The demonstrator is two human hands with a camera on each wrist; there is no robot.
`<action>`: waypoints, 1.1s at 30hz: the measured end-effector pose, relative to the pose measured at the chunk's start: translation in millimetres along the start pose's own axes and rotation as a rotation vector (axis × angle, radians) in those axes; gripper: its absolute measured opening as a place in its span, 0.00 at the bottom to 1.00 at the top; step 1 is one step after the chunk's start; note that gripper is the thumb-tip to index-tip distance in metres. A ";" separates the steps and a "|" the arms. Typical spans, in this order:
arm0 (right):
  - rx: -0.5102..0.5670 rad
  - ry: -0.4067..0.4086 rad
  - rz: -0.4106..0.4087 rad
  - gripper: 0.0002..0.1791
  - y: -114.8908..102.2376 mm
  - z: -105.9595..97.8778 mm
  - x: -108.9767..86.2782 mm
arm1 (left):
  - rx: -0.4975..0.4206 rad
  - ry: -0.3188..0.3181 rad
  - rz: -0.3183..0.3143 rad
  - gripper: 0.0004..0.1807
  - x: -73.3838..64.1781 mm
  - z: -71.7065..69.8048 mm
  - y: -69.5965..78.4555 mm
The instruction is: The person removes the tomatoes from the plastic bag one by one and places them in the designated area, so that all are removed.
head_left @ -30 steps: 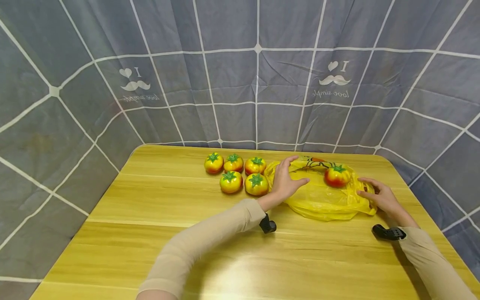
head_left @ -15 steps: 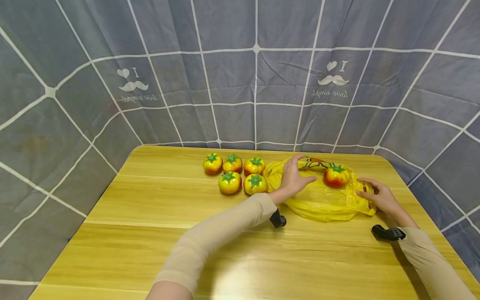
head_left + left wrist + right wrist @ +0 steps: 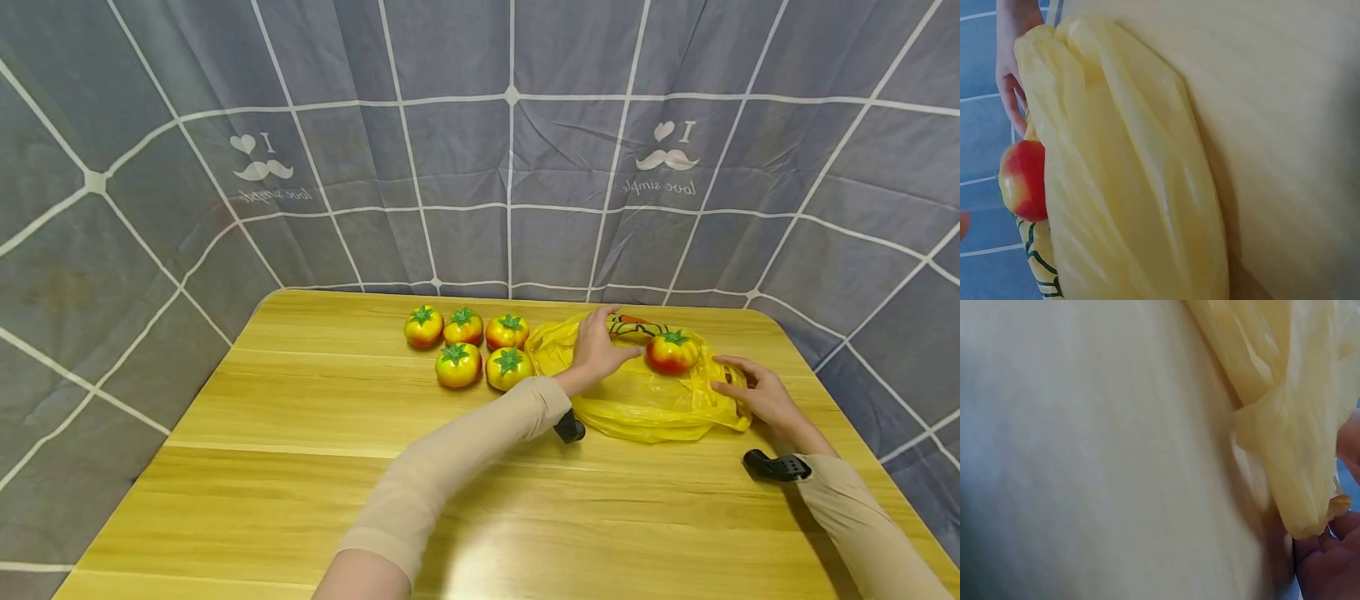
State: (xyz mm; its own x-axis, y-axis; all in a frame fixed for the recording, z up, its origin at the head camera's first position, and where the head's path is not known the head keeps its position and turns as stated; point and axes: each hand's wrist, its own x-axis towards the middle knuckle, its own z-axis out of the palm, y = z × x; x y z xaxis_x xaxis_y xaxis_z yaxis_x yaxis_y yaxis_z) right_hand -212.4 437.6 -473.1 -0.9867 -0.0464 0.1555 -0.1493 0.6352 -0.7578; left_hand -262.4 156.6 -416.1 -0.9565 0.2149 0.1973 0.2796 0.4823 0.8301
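A crumpled yellow plastic bag lies on the table at right, with one red-and-yellow tomato on it near the back. Above the bag's left part is my left hand, thumb and fingers spread, holding nothing. Its thumb tip comes close to that tomato's left side; whether they touch I cannot tell. With thumb and fingers curved about the bag's right end, by its handles, my right hand holds it there. In the right wrist view, bunched plastic hangs between the fingers and hides part of them.
Several more tomatoes with green leaf tops sit close together left of the bag. The wooden table ends at a grey checked curtain behind and at both sides.
My left hand has moved right across the bag, from beside the tomato group toward the tomato on the bag. The right hand and the bag have hardly moved.
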 end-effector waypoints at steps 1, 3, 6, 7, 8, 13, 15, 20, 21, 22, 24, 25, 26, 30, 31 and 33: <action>-0.002 -0.002 0.001 0.31 0.0 0.0 0.0 | 0.007 -0.004 -0.001 0.40 1.4 1.1 -0.1; 0.003 -0.004 0.006 0.31 -0.4 -0.3 0.0 | 0.013 -0.018 -0.002 0.40 3.7 2.9 -0.2; 0.029 -0.011 0.017 0.30 -1.3 -1.3 -0.1 | 0.020 -0.041 0.011 0.40 7.7 5.8 -0.4; 0.040 -0.012 0.020 0.29 -1.5 -1.6 -0.1 | 0.025 -0.050 0.019 0.41 8.9 6.5 -0.3; 0.052 -0.016 0.023 0.28 -1.6 -1.9 -0.1 | 0.031 -0.058 0.029 0.41 10.1 7.1 -0.2; 0.042 -0.026 0.004 0.28 0.2 -2.1 0.4 | 0.064 -0.097 0.056 0.42 16.2 11.3 -0.5; 0.015 -0.021 -0.007 0.29 0.8 -2.3 0.6 | 0.068 -0.112 0.055 0.42 18.6 14.1 -1.2; 0.013 -0.023 -0.004 0.29 -0.3 -2.9 0.6 | 0.065 -0.136 0.049 0.42 23.3 21.4 -2.6; 0.024 -0.025 -0.001 0.29 -1.3 -2.9 0.5 | 0.063 -0.135 0.048 0.42 24.1 22.8 -2.5; 0.032 -0.024 -0.002 0.28 -2.3 -3.1 0.5 | 0.056 -0.131 0.045 0.42 24.7 24.0 -2.4; 0.043 -0.024 -0.003 0.28 -4.4 -3.3 0.2 | 0.053 -0.126 0.042 0.42 26.0 26.6 -2.1; 0.048 -0.025 0.003 0.27 -5.6 -3.4 0.0 | 0.056 -0.125 0.043 0.42 26.3 27.8 -2.3; 0.050 -0.028 0.006 0.27 -6.2 -3.3 -0.1 | 0.052 -0.125 0.039 0.42 26.2 28.9 -2.5; 0.045 -0.043 0.029 0.28 -6.7 -4.5 -0.3 | 0.039 -0.134 0.046 0.42 26.4 32.7 -3.3; 0.040 -0.043 0.032 0.29 -6.6 -4.8 -0.1 | 0.037 -0.135 0.052 0.42 26.6 33.5 -3.5; 0.023 -0.035 0.028 0.30 -6.0 -5.4 0.2 | 0.024 -0.136 0.069 0.42 27.0 34.8 -3.5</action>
State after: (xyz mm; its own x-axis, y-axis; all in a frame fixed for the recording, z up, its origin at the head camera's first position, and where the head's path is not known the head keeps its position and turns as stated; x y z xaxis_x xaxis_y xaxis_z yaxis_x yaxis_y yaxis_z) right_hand -211.3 437.9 -465.1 -0.9922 -0.0561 0.1117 -0.1223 0.6187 -0.7760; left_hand -286.3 190.2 -431.7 -0.9153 0.3605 0.1799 0.3480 0.4824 0.8039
